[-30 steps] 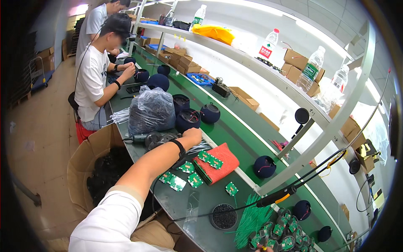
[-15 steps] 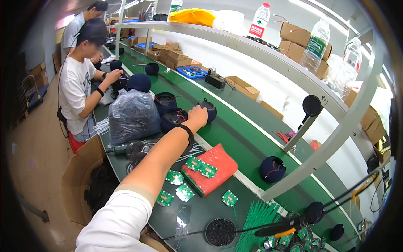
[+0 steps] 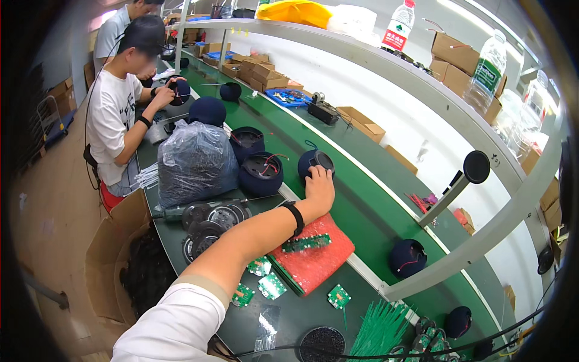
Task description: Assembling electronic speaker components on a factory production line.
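We reach our left hand (image 3: 319,187) to the dark round speaker shell (image 3: 316,163) on the green belt (image 3: 374,199) just beyond the red foam pad (image 3: 316,256), fingers spread and resting on it, not yet closed, so next needs a firm grasp.

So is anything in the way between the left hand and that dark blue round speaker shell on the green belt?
Nothing visible. The left hand already rests on the near side of the dark blue speaker shell, fingers on it, with no object between them.
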`<action>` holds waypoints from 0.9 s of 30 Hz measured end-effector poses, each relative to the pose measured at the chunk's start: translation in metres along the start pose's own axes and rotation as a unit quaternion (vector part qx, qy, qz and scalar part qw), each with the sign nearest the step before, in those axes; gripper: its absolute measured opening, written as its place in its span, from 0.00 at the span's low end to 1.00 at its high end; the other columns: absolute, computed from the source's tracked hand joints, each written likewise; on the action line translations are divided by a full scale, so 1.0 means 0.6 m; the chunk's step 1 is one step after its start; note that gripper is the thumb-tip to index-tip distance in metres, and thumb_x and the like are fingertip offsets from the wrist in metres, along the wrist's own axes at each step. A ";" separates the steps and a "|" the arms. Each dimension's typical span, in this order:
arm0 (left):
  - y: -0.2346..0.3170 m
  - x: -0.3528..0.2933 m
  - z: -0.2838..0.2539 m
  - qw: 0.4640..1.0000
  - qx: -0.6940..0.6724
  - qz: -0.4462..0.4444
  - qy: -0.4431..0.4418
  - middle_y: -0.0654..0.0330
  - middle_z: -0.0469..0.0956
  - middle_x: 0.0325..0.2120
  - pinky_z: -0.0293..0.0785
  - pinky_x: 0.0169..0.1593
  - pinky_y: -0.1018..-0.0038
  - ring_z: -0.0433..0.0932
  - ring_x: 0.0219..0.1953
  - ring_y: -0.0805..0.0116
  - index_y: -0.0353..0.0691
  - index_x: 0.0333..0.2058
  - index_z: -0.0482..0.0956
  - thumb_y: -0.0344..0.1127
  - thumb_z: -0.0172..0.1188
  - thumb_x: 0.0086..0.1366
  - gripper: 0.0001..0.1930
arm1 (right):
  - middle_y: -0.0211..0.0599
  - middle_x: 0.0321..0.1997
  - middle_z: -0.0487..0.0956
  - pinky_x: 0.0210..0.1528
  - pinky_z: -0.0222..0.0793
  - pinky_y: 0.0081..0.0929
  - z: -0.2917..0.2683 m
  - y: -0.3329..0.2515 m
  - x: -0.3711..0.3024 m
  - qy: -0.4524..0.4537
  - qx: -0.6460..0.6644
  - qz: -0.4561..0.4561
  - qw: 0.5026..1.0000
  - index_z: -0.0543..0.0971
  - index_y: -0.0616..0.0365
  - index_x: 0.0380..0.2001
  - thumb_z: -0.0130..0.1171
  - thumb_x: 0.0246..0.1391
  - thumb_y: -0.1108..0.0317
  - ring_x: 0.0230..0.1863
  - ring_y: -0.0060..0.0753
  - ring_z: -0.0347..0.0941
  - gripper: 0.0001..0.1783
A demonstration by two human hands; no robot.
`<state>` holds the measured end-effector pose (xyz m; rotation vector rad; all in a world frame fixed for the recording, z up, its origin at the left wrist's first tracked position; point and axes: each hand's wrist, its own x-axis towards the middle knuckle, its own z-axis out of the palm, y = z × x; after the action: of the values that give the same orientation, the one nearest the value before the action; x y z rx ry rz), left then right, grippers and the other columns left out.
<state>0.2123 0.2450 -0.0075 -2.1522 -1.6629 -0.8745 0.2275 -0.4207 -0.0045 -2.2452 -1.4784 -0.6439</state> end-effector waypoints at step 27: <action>-0.144 0.086 -0.030 0.963 -0.219 0.065 -0.144 0.46 0.69 0.59 0.72 0.62 0.57 0.72 0.60 0.45 0.50 0.58 0.75 0.30 0.69 0.55 0.29 | 0.53 0.32 0.75 0.32 0.71 0.46 -0.017 -0.018 0.014 -0.056 0.044 0.060 0.996 0.80 0.64 0.39 0.71 0.47 0.68 0.29 0.56 0.72 0.16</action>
<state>0.1335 0.3001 0.0261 -2.7681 -1.5361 -1.0044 0.2186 -0.4157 0.0091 -2.3122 -1.3822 -0.4150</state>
